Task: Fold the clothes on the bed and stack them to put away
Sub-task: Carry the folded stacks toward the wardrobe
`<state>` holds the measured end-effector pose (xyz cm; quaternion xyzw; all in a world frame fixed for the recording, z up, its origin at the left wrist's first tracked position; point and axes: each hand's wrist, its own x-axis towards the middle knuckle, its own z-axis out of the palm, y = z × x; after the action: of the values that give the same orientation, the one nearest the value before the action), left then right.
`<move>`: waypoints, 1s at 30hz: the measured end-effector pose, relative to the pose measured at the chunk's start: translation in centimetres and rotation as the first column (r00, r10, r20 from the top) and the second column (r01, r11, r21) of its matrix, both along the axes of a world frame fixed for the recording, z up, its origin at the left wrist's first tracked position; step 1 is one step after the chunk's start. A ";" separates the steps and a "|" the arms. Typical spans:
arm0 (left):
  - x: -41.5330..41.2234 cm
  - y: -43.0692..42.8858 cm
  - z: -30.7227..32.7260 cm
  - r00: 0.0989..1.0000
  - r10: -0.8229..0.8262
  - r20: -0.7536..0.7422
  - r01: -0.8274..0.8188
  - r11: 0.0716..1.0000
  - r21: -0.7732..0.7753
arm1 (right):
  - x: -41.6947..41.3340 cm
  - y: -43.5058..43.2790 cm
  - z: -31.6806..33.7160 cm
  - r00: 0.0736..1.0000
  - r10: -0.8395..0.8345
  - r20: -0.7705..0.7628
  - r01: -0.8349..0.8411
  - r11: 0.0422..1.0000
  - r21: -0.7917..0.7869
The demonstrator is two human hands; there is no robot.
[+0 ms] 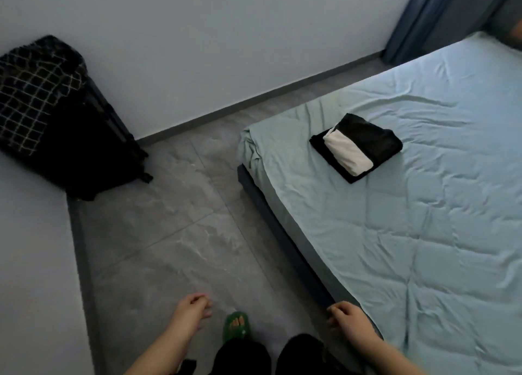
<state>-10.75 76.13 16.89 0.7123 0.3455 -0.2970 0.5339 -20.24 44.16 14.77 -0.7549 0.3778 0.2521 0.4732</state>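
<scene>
Hanging empty, loosely curled: left hand (192, 308), right hand (347, 318). Well beyond right hand, on bed (423, 233): folded stack (357, 146), likely awaiting pickup.

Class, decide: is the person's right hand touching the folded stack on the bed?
Apart. The head view shows the right hand low in frame, with a wide stretch of bare bed between it and the folded stack.

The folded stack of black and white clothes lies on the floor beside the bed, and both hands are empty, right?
Not quite: the head view shows the folded stack lying on the bed, near its corner, not on the floor. The rest holds: it is black and white, and the left hand and right hand hold nothing.
</scene>
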 end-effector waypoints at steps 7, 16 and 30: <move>13.4 -3.6 -0.7 0.982 -0.188 0.014 0.188 0.982 -0.008 | 2.3 -2.4 -1.0 0.954 -0.290 -0.078 0.292 0.957 0.009; 24.3 -11.4 -1.1 0.950 -0.311 -0.025 0.311 0.950 0.009 | 14.7 -7.6 -2.3 0.945 -0.291 -0.151 0.303 0.951 0.066; 47.3 -20.5 -3.7 0.819 -0.569 -0.068 0.572 0.820 0.020 | 36.9 -10.8 1.0 0.816 -0.571 -0.088 0.578 0.808 0.117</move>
<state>36.57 55.67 13.20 0.7843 0.1378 -0.4572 0.3961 16.69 33.34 15.73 -0.5644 0.5811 0.1412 0.5690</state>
